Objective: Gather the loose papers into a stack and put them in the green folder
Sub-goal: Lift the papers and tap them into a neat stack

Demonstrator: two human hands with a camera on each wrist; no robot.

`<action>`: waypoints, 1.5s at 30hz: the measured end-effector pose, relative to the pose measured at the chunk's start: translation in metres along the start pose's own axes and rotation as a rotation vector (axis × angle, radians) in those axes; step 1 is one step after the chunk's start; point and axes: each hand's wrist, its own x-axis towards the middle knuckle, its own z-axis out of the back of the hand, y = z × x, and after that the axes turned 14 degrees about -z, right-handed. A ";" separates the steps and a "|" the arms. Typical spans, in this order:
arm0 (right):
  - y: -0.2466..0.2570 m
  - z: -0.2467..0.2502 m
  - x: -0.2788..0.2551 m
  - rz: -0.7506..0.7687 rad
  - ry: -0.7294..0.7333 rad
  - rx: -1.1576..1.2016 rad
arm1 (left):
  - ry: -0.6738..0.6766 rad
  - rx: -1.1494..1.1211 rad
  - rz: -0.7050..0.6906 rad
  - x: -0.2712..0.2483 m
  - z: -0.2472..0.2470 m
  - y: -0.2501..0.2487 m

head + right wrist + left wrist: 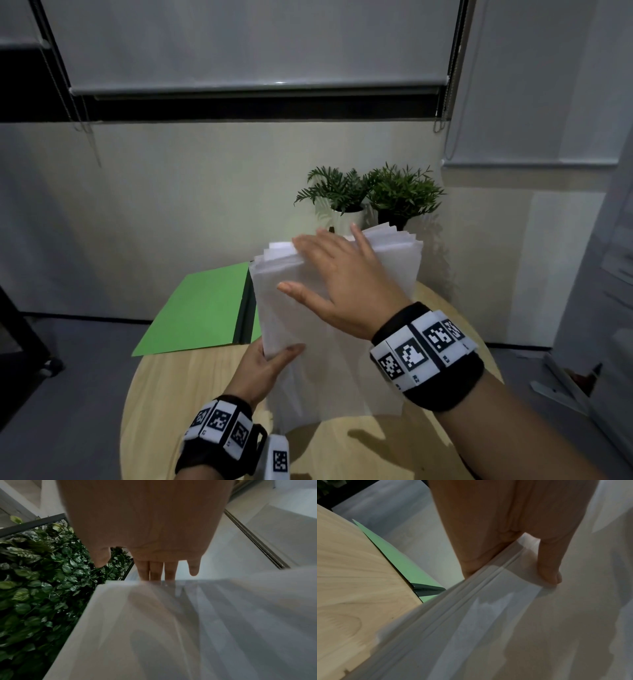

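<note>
Folder first, at the left: the green folder (202,308) lies open at the table's (191,383) far left edge. Your left hand (263,368) pinches the paper stack (325,342) at its lower left side — the stack stands on edge mid-table. Your right hand (337,284) lies flat on its top, fingers straight. I judge you are squaring the sheets; next, carry them left into the folder.

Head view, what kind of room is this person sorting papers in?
Probably an office or meeting room: a round wooden table with a green folder, roller blinds over the window, and two potted plants by the wall.
</note>
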 end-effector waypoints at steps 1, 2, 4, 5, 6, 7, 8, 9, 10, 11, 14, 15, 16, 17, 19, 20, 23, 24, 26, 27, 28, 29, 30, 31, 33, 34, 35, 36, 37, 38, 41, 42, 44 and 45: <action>0.001 0.000 0.000 0.003 -0.031 0.025 | 0.004 0.001 -0.001 0.000 0.000 0.000; 0.001 0.000 0.000 -0.001 -0.081 0.058 | 0.007 0.003 -0.002 0.000 -0.001 -0.001; -0.001 0.001 0.001 -0.017 -0.093 0.064 | 0.017 0.008 -0.010 0.000 -0.001 -0.003; 0.000 0.001 0.001 -0.017 -0.046 0.031 | 0.023 0.008 -0.010 0.000 -0.001 -0.002; 0.000 0.001 0.000 -0.009 -0.006 -0.004 | 0.027 0.004 -0.008 0.000 -0.001 -0.003; -0.001 0.000 -0.002 -0.003 0.005 -0.025 | 0.030 -0.001 -0.008 0.000 -0.001 -0.003; -0.003 0.000 -0.005 -0.010 -0.013 -0.026 | 0.028 -0.006 -0.011 0.000 -0.001 -0.002; -0.008 0.002 -0.009 -0.040 -0.052 -0.004 | 0.022 -0.008 -0.014 0.000 -0.002 -0.002; -0.017 0.003 -0.014 -0.089 -0.114 0.037 | 0.015 -0.008 -0.016 -0.001 -0.002 -0.002; -0.029 0.003 -0.021 -0.159 -0.195 0.089 | 0.006 -0.008 -0.012 -0.001 -0.002 -0.001; -0.077 -0.005 -0.044 -0.468 -0.318 0.421 | -0.009 -0.017 0.002 0.000 0.002 0.000; -0.092 -0.013 -0.050 -0.578 -0.249 0.630 | -0.011 -0.016 0.006 0.000 0.002 -0.001; -0.102 -0.022 -0.054 -0.663 -0.130 0.849 | -0.006 -0.017 0.009 0.000 0.003 -0.001; -0.111 -0.035 -0.057 -0.708 0.012 1.037 | -0.001 -0.022 0.012 -0.001 0.002 -0.001; -0.124 -0.062 -0.062 -0.757 0.222 1.213 | 0.007 -0.053 0.007 -0.002 0.002 -0.001; -0.128 -0.072 -0.065 -0.758 0.285 1.183 | 0.008 -0.072 0.000 -0.002 0.002 0.000; -0.126 -0.089 -0.069 -0.758 0.388 1.018 | -0.020 -0.128 0.015 -0.002 0.004 0.001; -0.125 -0.094 -0.070 -0.781 0.408 0.994 | -0.031 -0.142 0.014 -0.002 0.005 0.002; -0.121 -0.100 -0.071 -0.816 0.389 1.000 | -0.040 -0.153 -0.004 -0.001 0.004 0.002; -0.117 -0.101 -0.071 -0.831 0.370 1.029 | -0.054 -0.156 -0.013 -0.001 0.003 0.001; -0.113 -0.102 -0.072 -0.858 0.369 1.068 | -0.068 -0.169 -0.025 0.000 0.002 0.000; -0.110 -0.101 -0.073 -0.893 0.388 1.109 | -0.082 -0.194 -0.037 0.002 0.000 -0.003; -0.107 -0.099 -0.074 -0.917 0.401 1.146 | -0.083 -0.222 -0.050 0.003 0.000 -0.007; -0.106 -0.096 -0.073 -0.910 0.391 1.175 | -0.081 -0.237 -0.059 0.004 0.000 -0.011; -0.104 -0.092 -0.074 -0.867 0.333 1.203 | -0.076 -0.202 -0.056 0.003 0.001 -0.015; -0.104 -0.092 -0.074 -0.860 0.305 1.199 | -0.071 -0.168 -0.048 0.002 0.001 -0.014; -0.104 -0.093 -0.074 -0.861 0.280 1.188 | -0.075 -0.123 -0.036 0.000 0.002 -0.015; -0.102 -0.094 -0.074 -0.862 0.265 1.179 | -0.079 -0.100 -0.033 -0.002 0.002 -0.016; -0.103 -0.097 -0.074 -0.857 0.242 1.178 | -0.092 -0.103 -0.036 -0.003 0.001 -0.021; -0.103 -0.099 -0.075 -0.858 0.227 1.172 | -0.109 -0.136 -0.055 -0.003 0.000 -0.031; -0.103 -0.098 -0.078 -0.830 0.213 1.196 | -0.180 -0.210 -0.127 0.008 -0.007 -0.080; -0.103 -0.096 -0.081 -0.809 0.215 1.208 | -0.219 -0.215 -0.140 0.013 -0.011 -0.098; -0.100 -0.094 -0.086 -0.773 0.214 1.231 | -0.333 -0.194 -0.134 0.024 -0.021 -0.127; -0.098 -0.094 -0.089 -0.763 0.217 1.243 | -0.396 -0.174 -0.130 0.029 -0.026 -0.136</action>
